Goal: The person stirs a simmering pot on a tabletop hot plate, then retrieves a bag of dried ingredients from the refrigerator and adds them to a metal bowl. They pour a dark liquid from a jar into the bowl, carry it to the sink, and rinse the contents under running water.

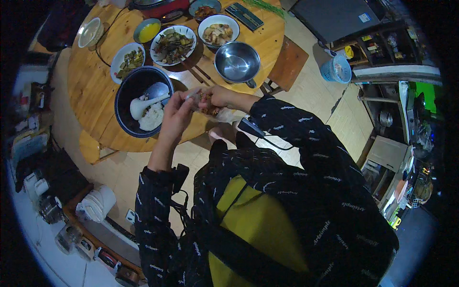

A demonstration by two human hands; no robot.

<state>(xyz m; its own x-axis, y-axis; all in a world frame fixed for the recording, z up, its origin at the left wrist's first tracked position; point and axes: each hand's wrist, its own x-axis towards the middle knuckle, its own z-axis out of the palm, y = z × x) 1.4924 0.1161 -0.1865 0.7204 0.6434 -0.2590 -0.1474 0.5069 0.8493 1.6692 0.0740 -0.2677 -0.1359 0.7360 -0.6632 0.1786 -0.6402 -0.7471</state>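
My left hand (179, 109) and my right hand (219, 97) meet over the near edge of the round wooden table (91, 104). Between them they hold a clear plastic bag (224, 115) with reddish-brown food pieces (208, 104) in it. Just left of my left hand stands a dark inner pot (120, 118) holding white rice (152, 118), a white rice paddle (138, 108) and a metal bowl or ladle (157, 90). Beyond my right hand is a steel pan (237, 61), its handle towards me. A pair of wooden chopsticks (195, 71) leans from a plate of cooked vegetables (173, 46).
Further back are a bowl of pale food (218, 34), a bowl of yellow liquid (148, 32), a plate of greens (129, 62), a red electric cooker (165, 9) and a dark flat box (244, 16). A wooden stool (289, 64) stands right, a blue basket (335, 70) beyond it.
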